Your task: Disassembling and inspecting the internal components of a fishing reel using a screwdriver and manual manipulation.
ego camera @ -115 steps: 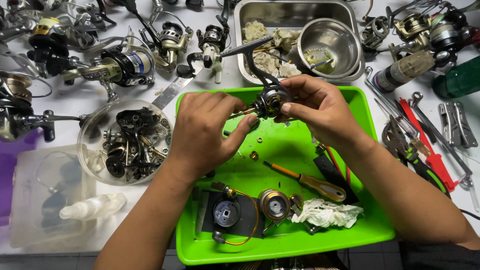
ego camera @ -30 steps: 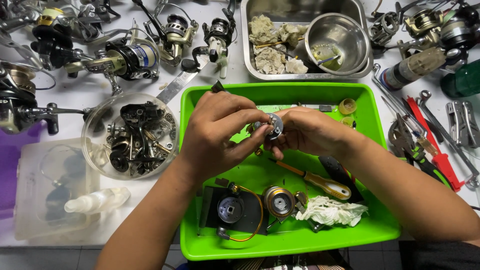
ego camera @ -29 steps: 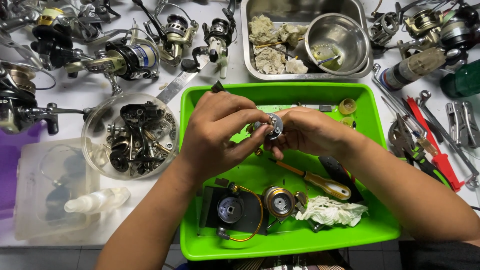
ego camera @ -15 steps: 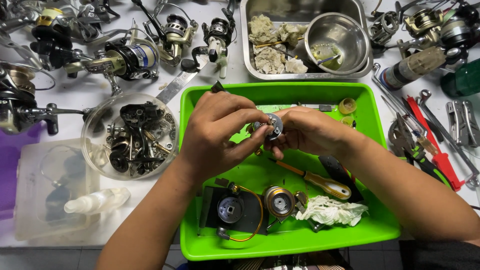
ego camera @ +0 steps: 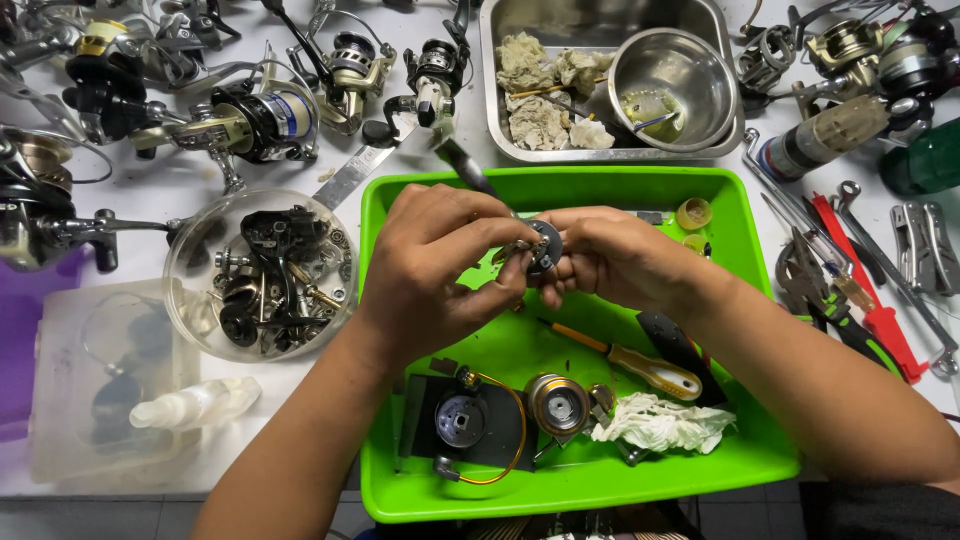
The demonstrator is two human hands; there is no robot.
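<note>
Right now both hands meet over the green tray (ego camera: 740, 440) — left hand (ego camera: 435, 265) and right hand (ego camera: 615, 260) pinch a small round reel part (ego camera: 545, 247) between fingertips, held above the tray's middle, both grips closed on it. Tray contents, front half: a black reel body w/ gold wire bail (ego camera: 470, 425), a silver spool (ego camera: 557, 403), a crumpled white rag (ego camera: 660, 422), plus a yellow-handled screwdriver (ego camera: 640, 365) lying diag. beside a black handle. Two small yellow caps (ego camera: 693, 213) sit at the tray's far right corner. Left of tray: a clear round bowl (ego camera: 190, 240) full of dark reel parts, screws & springs. Nearer — a clear plastic box (ego camera: 60, 400) w/ a small white bottle (ego camera: 195, 403) resting on it. Behind the tray, a steel pan (ego camera: 720, 60) holds greasy wads of cloth and a steel bowl (ego camera: 673, 85) w/ yellowish residue; can't tell what the residue is. Whole reels crowd the table's far left; wrenches & red pliers lie at right.
</note>
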